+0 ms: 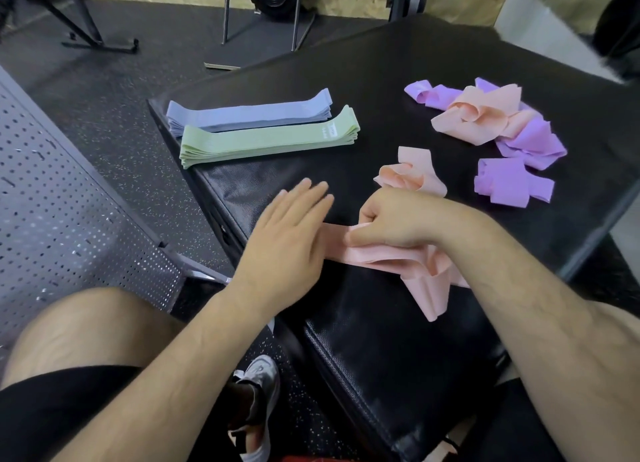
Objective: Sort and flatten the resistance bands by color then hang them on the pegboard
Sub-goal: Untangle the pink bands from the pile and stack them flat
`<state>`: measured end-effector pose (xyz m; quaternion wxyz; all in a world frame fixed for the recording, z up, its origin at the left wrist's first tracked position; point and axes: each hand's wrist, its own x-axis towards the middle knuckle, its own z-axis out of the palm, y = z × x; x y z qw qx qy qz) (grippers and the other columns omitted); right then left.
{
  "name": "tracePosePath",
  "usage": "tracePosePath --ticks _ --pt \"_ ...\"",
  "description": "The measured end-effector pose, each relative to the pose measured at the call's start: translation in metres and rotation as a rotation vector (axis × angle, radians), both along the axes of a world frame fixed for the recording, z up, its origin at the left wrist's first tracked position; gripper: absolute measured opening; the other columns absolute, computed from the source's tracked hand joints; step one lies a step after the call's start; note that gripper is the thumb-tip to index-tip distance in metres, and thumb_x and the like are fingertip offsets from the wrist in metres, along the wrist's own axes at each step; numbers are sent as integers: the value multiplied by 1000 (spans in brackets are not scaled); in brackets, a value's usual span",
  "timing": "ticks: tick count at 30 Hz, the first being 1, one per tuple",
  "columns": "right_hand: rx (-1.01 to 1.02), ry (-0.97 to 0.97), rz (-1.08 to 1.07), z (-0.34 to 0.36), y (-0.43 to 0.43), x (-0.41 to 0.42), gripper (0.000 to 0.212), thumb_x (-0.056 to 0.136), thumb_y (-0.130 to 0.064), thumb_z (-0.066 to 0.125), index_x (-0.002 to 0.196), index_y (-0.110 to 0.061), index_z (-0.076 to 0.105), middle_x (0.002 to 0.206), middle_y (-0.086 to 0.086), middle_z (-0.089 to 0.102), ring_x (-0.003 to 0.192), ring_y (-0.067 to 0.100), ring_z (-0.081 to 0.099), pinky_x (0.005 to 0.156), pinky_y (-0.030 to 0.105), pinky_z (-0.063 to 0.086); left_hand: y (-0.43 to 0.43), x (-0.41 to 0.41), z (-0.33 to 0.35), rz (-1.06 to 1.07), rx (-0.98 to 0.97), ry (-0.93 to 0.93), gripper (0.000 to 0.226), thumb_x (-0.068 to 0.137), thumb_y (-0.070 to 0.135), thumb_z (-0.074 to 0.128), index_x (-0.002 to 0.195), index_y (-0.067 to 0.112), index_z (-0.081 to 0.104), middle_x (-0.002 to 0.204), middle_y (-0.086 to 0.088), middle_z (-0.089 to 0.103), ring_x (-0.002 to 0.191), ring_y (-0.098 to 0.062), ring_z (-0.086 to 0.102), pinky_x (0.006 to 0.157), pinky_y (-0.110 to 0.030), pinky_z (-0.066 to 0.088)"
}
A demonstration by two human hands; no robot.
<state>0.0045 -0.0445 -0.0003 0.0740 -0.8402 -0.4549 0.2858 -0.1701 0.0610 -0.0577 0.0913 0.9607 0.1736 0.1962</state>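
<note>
On black mat (pixel 398 91), near edge: left hand (pixel 287 233) flat, fingers straight, over one end of pink band (pixel 384 257); right hand (pixel 391 219) clenched, pinching same band. Blue stack (pixel 249 111), green stack (pixel 270 139) flattened at far left. Crumpled pink/purple pile (pixel 491 122) far right. Pegboard (pixel 62 202) on floor, left.

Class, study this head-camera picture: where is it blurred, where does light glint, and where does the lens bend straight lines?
Head view: motion blur smears the left hand at its fingertips, while the green band stack is sharp; head view: light glints off the pegboard at lower left; head view: its hole rows curve, a wide-angle effect.
</note>
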Motion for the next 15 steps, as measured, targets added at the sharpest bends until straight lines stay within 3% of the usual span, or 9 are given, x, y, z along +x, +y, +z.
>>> tracePosePath --ticks 3,5,10,15 --pt "-10 -38 36 1 -2 -1 39 85 -58 65 70 -22 65 66 -6 61 69 16 59 64 32 45 -2 3 -11 -10 -81 184 63 102 48 17 158 21 29 167 7 18 155 -12 8 124 -28 -3" --pt "-31 -30 63 6 -6 1 35 87 -57 65 73 -24 66 71 -7 63 73 14 60 64 31 45 0 3 -16 12 -100 228 65 101 54 11 160 28 20 167 12 7 154 -7 0 121 -23 -11" --pt "-54 31 63 26 -26 13 28 90 -53 68 78 -28 70 80 -12 62 77 7 57 64 26 41 -2 3 -13 31 -105 244 76 93 64 1 160 33 16 167 15 2 153 -4 -4 121 -23 -12" --pt "-101 65 52 30 -40 20 36 87 -52 71 73 -19 70 59 -13 51 59 6 48 59 26 34 -3 2 -10 40 -111 257 74 94 68 9 160 35 14 167 16 0 153 -3 -6 121 -23 -11"
